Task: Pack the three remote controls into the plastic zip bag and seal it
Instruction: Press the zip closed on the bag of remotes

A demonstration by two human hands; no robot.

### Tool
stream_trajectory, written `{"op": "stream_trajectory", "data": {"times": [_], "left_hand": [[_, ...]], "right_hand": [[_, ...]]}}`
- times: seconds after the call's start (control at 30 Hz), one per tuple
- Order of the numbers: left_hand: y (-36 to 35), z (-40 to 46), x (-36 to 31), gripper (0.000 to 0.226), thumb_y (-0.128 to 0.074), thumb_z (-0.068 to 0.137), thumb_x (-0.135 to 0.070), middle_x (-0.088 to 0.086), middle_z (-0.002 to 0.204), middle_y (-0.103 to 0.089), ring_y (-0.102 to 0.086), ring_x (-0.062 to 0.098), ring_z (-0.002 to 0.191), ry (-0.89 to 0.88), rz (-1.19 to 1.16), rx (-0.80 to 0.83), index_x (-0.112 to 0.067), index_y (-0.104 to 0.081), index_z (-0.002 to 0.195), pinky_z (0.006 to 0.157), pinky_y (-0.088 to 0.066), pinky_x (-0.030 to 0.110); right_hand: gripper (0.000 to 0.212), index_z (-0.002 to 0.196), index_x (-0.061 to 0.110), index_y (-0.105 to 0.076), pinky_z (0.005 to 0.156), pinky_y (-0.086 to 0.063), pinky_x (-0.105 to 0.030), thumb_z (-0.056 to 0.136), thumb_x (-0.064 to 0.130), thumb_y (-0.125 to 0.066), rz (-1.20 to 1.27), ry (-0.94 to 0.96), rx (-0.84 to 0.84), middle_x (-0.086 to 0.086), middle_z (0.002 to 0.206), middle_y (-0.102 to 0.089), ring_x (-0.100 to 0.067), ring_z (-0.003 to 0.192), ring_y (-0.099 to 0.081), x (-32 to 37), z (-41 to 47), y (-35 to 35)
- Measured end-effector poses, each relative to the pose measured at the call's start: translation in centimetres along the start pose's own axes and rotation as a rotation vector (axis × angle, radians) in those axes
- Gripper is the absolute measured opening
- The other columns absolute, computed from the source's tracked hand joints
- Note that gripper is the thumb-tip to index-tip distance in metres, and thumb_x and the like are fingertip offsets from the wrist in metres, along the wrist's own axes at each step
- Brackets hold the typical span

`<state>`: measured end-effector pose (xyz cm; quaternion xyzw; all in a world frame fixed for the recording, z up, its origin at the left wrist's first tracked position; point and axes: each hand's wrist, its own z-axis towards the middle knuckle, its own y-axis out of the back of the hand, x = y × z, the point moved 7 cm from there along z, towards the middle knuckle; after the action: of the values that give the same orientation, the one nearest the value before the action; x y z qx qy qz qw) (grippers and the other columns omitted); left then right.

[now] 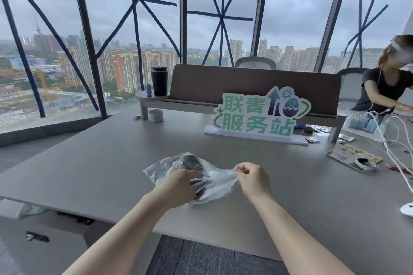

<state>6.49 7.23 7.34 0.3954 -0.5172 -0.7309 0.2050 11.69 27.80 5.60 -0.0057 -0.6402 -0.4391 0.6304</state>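
Left hand (182,182) presses the remotes (192,163) through the bag (214,183); right hand (250,176) pinches its edge. Packing looks done; sealing the zip comes next.

Dull overcast daylight through the windows (156,29); edges bow, detail perhaps slightly soft.

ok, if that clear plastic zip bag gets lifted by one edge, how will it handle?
Likely floppy: the clear plastic zip bag is crumpled where the right hand pinches its edge. Probably end-heavy, since dark remote controls sit inside. They may slide; the left hand rests on them.
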Motion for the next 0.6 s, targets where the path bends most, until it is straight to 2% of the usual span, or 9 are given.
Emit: {"op": "stream_trajectory", "data": {"times": [0.07,0.13,0.23,0.37,0.47,0.6], "left_hand": [[0.7,-0.5,1.1,0.048,-0.053,0.076,-0.016,-0.001,0.117,-0.064,-0.058,0.021,0.107,0.069,0.049,0.036,-0.036,-0.060,0.120,0.081,-0.049,0.029],[2.8,-0.3,1.9,0.052,-0.049,0.073,-0.008,0.000,0.113,-0.067,-0.065,0.024,0.097,0.172,-0.014,-0.035,-0.035,-0.063,0.116,0.075,-0.053,0.030],[7.8,0.9,1.8,0.036,-0.057,0.077,0.000,0.006,0.093,-0.068,-0.071,0.027,0.060,0.239,-0.457,-0.171,-0.019,-0.068,0.106,0.053,-0.058,0.032],[15.8,2.3,-0.9,0.013,-0.070,0.077,0.001,0.010,0.077,-0.068,-0.066,0.012,0.045,0.140,-0.800,-0.322,-0.012,-0.068,0.080,0.048,-0.058,0.023],[18.9,3.1,-2.8,0.012,-0.071,0.075,0.004,0.011,0.070,-0.065,-0.065,0.008,0.045,0.081,-0.937,-0.376,-0.008,-0.066,0.074,0.048,-0.056,0.017],[18.1,4.1,-3.2,0.009,-0.071,0.075,0.002,0.012,0.074,-0.069,-0.067,0.012,0.058,0.085,-1.077,-0.359,-0.007,-0.071,0.076,0.055,-0.055,0.015]], "right_hand": [[0.019,0.075,0.027,-0.073,0.060,-0.043,-0.025,0.085,0.015,-0.061,0.104,-0.016,-0.026,0.006,0.068,-0.069,-0.016,0.058,-0.058,0.7,0.2,1.0],[0.022,0.072,0.031,-0.071,0.056,-0.043,-0.024,0.083,0.014,-0.062,0.171,0.000,-0.043,0.009,0.065,-0.068,-0.014,0.053,-0.058,2.4,0.4,2.3],[0.022,0.080,0.023,-0.075,0.036,-0.038,-0.021,0.082,0.008,-0.060,0.350,-0.004,-0.058,0.003,0.057,-0.069,-0.010,0.032,-0.048,6.0,0.5,5.2],[0.021,0.086,0.012,-0.076,0.033,-0.042,-0.021,0.085,0.004,-0.057,0.578,-0.007,-0.004,-0.005,0.057,-0.073,-0.011,0.030,-0.046,11.5,0.3,9.4],[0.020,0.091,0.008,-0.075,0.035,-0.046,-0.021,0.087,0.003,-0.056,0.727,0.024,0.010,-0.010,0.066,-0.074,-0.010,0.033,-0.050,14.5,0.5,11.9],[0.016,0.092,0.005,-0.074,0.036,-0.049,-0.021,0.088,0.003,-0.059,0.763,0.060,-0.007,-0.009,0.065,-0.076,-0.009,0.035,-0.057,15.2,0.6,13.9]]}}
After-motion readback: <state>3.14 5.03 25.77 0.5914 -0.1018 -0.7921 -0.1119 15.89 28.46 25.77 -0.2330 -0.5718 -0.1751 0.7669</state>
